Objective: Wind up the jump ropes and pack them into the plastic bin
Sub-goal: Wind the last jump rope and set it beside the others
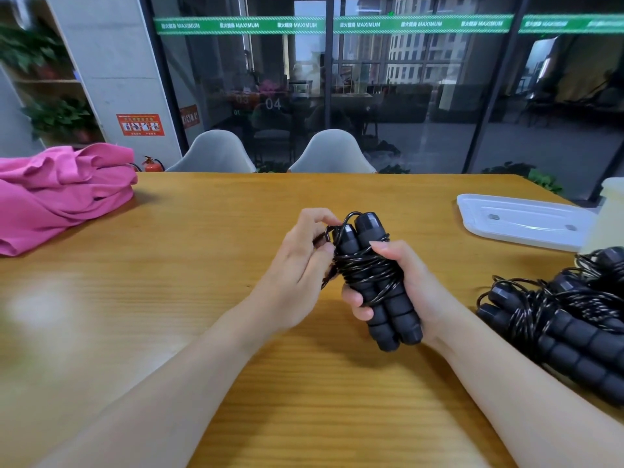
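Above the wooden table (202, 265), the right hand (398, 282) grips the black jump rope's (371, 275) paired foam handles; the left hand (304, 261) pinches its cord beside them; wound ropes (557, 325) lie right of it, near a clear lid (520, 221).

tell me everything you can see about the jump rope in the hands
The jump rope is black, with two thick handles that look like ribbed foam, each capped by a hard faceted end. The handles are held side by side, roughly upright and tilted a little, above the wooden table. Thin glossy cord is wound many times around their middle. The right hand grips the lower handles, thumb across the windings. The left hand pinches a loose loop of cord beside the caps.
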Available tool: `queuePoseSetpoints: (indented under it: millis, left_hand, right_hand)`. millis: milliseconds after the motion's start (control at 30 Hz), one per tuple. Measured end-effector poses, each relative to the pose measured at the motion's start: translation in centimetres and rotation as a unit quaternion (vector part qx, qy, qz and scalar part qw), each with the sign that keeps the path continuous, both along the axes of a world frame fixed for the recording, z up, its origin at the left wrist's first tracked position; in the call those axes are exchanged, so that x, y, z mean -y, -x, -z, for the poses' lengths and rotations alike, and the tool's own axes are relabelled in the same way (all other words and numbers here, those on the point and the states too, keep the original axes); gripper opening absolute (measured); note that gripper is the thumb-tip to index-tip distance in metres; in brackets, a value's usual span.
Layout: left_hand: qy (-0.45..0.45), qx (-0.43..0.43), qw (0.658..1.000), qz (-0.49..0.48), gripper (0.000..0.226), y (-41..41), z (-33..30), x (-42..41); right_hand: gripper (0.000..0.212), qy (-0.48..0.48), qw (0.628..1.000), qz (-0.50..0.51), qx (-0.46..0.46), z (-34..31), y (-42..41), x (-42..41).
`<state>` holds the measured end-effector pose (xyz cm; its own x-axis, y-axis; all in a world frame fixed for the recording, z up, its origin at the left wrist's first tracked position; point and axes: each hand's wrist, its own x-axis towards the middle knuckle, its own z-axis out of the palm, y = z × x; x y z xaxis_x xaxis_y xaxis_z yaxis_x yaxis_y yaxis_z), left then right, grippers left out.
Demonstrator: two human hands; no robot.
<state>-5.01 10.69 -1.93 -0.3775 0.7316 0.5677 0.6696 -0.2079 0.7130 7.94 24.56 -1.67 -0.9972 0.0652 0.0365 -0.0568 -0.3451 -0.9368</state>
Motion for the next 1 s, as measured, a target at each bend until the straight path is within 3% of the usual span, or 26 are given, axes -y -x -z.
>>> queuePoseSetpoints:
  millis: [200, 500, 633, 767, 833, 1000]
  left_hand:
    - [-0.028, -0.174, 0.975, -0.133, 0.026, 0.7, 0.4, -0.4]
    - [0.031, -0.063, 0.988, -0.136, 0.022, 1.9, -0.4, 0.1]
    - [0.056, -0.21, 0.971, -0.103, 0.021, 3.3, -1.0, 0.9]
    - [0.038, -0.443, 0.892, -0.08, 0.021, 3.8, -1.5, 0.9]
    - [0.015, -0.473, 0.878, -0.074, 0.021, 4.0, -1.6, 0.7]
    - [-0.036, -0.456, 0.888, -0.045, 0.015, 3.6, -1.4, 0.6]
  right_hand:
    - [0.044, -0.035, 0.999, 0.02, 0.02, -0.2, -0.1, -0.5]
    - [0.045, -0.084, 0.992, 0.018, 0.091, 0.0, -0.2, -0.6]
    - [0.045, -0.078, 0.99, 0.011, 0.117, 0.0, -0.3, -0.8]
    - [0.04, -0.063, 0.989, 0.015, 0.133, -0.1, -0.6, -0.9]
    - [0.04, -0.044, 0.99, 0.009, 0.135, -0.4, -0.6, -0.7]
    - [0.041, 0.004, 0.992, 0.001, 0.13, -0.3, -0.6, -0.8]
